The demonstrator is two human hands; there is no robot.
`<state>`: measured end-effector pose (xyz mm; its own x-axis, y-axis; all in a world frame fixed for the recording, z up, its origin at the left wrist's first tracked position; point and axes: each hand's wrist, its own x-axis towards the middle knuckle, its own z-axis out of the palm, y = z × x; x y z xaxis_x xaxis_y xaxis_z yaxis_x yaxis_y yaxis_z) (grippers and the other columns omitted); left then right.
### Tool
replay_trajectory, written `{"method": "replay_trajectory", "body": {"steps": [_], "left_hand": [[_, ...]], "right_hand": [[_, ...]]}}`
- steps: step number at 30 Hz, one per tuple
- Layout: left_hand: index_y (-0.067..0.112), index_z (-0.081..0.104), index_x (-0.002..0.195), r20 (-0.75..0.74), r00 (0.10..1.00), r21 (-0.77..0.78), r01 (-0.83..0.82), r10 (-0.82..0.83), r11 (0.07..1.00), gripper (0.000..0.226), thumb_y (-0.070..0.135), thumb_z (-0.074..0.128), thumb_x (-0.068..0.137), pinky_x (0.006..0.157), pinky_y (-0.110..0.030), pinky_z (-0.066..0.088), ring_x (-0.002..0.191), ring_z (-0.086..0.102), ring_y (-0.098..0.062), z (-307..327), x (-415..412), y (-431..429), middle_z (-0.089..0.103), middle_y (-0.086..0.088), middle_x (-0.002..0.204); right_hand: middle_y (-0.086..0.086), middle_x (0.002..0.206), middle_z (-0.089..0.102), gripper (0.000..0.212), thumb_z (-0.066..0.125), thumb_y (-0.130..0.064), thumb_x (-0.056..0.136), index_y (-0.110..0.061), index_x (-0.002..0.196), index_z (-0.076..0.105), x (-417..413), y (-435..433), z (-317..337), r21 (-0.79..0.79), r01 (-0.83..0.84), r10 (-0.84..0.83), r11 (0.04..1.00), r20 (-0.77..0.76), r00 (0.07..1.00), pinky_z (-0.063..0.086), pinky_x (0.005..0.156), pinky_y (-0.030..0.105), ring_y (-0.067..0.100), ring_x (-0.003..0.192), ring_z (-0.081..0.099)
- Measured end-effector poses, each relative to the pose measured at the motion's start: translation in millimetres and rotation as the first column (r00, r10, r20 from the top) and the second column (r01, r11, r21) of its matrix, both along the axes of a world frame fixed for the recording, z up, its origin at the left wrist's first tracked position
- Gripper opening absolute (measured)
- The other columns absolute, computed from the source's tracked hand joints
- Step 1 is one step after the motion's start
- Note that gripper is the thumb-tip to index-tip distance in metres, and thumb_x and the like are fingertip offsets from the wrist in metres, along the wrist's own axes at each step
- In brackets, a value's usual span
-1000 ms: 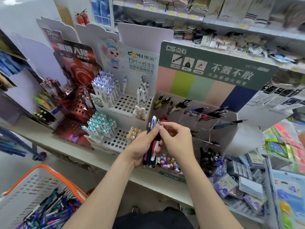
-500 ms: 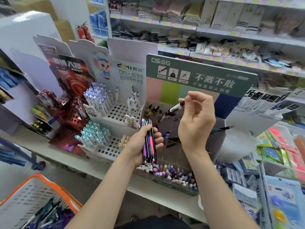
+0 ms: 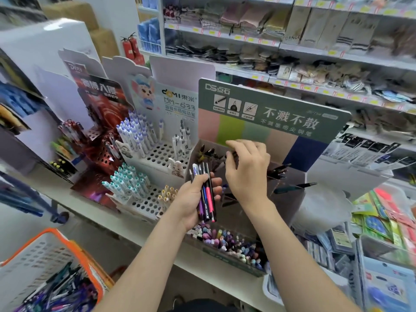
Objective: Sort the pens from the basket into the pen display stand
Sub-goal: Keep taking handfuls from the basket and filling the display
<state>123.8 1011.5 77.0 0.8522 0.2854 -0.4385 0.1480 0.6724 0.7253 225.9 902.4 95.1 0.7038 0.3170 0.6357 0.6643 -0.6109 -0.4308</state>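
My left hand (image 3: pixel 191 203) grips a bundle of several pens (image 3: pixel 206 194), purple, blue, pink and black, upright in front of the pen display stand (image 3: pixel 290 199). This stand has a green header board and tiered dark slots with a few black pens lying in them. My right hand (image 3: pixel 247 170) is raised to the stand's top row, fingers curled, pinching a dark pen (image 3: pixel 231 154) at a slot there; most of that pen is hidden by my fingers. The white basket (image 3: pixel 56 248) with an orange rim sits at the lower left, with many loose pens in it.
A white perforated stand (image 3: pixel 157 156) with blue-capped and teal-capped pens stands left of the green one, and a red stand (image 3: pixel 101 154) further left. A tray of small pastel pieces (image 3: pixel 229 244) lies along the shelf's front edge. Packaged stationery (image 3: pixel 382 221) fills the right side.
My right hand pulled one pen out of the bundle, lifted it, then moved down and forward to the stand's top row. My left hand kept holding the remaining pens, nearly still.
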Motion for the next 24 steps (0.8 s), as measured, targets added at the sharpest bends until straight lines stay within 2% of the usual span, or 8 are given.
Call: {"method": "replay_trajectory", "body": {"steps": [2,6,10,12,14,17,21,24], "left_hand": [[-0.001,0.069,0.111,0.0,0.999,0.048,0.034,-0.034,0.998,0.028,0.024,0.054,0.109,0.065,-0.027,0.06,0.075,0.071,-0.017,-1,-1,-3,0.076,-0.011,0.091],[0.0,0.07,0.115,0.03,0.99,0.118,0.132,-0.136,0.984,0.029,0.024,0.054,0.108,0.065,-0.032,0.058,0.072,0.069,-0.02,-1,1,-13,0.073,-0.012,0.086],[-0.001,0.067,0.112,0.02,0.977,0.19,0.207,-0.214,0.96,0.025,0.02,0.053,0.109,0.06,-0.03,0.06,0.068,0.068,-0.021,-1,4,-21,0.068,-0.014,0.081],[-0.001,0.067,0.112,0.027,0.975,0.179,0.213,-0.221,0.961,0.022,0.018,0.055,0.109,0.067,-0.034,0.063,0.075,0.074,-0.023,-1,7,-26,0.072,-0.015,0.087],[0.002,0.065,0.106,0.004,0.982,0.135,0.189,-0.191,0.973,0.016,0.014,0.055,0.108,0.067,-0.036,0.063,0.074,0.076,-0.023,-2,12,-30,0.075,-0.013,0.087],[0.003,0.063,0.11,-0.052,0.985,0.117,0.172,-0.167,0.978,0.017,0.017,0.053,0.108,0.075,-0.048,0.065,0.079,0.076,-0.03,-8,18,-31,0.075,-0.015,0.09],[0.004,0.063,0.121,-0.112,0.981,0.18,0.175,-0.157,0.968,0.024,0.02,0.048,0.109,0.06,-0.038,0.055,0.06,0.057,-0.019,-19,20,-28,0.058,-0.003,0.073],[0.005,0.062,0.126,-0.092,0.983,0.199,0.172,-0.157,0.965,0.027,0.02,0.046,0.11,0.051,-0.03,0.043,0.054,0.044,-0.014,-24,22,-28,0.053,-0.001,0.072]], "right_hand": [[0.0,0.107,0.073,0.019,0.068,-0.008,0.098,-0.013,0.115,0.076,-18,-6,-2,0.104,-0.107,0.109,0.989,-0.013,0.994,0.051,0.084,0.041,0.024,0.099,0.062],[-0.008,0.096,0.073,0.02,0.065,-0.029,0.102,-0.021,0.117,0.075,-46,-13,-17,0.237,-0.025,0.135,0.971,-0.463,0.876,0.059,0.084,0.045,0.015,0.087,0.07],[-0.004,0.08,0.073,0.012,0.068,-0.028,0.102,-0.024,0.108,0.077,-41,-30,-13,0.374,0.044,0.245,0.926,-0.686,0.686,0.056,0.052,0.026,0.011,0.055,0.069],[-0.004,0.082,0.072,0.012,0.063,-0.03,0.104,-0.028,0.104,0.075,-38,-36,-12,0.408,0.09,0.225,0.908,-0.659,0.718,0.057,0.057,0.027,0.009,0.062,0.069],[-0.007,0.087,0.069,0.016,0.054,-0.028,0.109,-0.03,0.106,0.069,-37,-39,-11,0.504,0.164,0.18,0.848,-0.565,0.805,0.059,0.071,0.039,0.014,0.075,0.067],[-0.004,0.088,0.062,0.018,0.042,-0.012,0.114,-0.015,0.112,0.06,-41,-49,-5,0.649,0.193,0.094,0.736,-0.381,0.92,0.051,0.073,0.037,0.016,0.078,0.059],[0.002,0.098,0.064,0.015,0.049,-0.01,0.112,-0.007,0.12,0.061,-43,-62,-12,0.57,0.14,-0.014,0.809,-0.22,0.975,0.051,0.077,0.028,0.014,0.086,0.064],[0.0,0.105,0.067,0.013,0.062,-0.011,0.108,-0.01,0.12,0.066,-38,-62,-34,0.449,0.042,0.072,0.893,-0.235,0.969,0.055,0.081,0.032,0.016,0.092,0.066]]}}
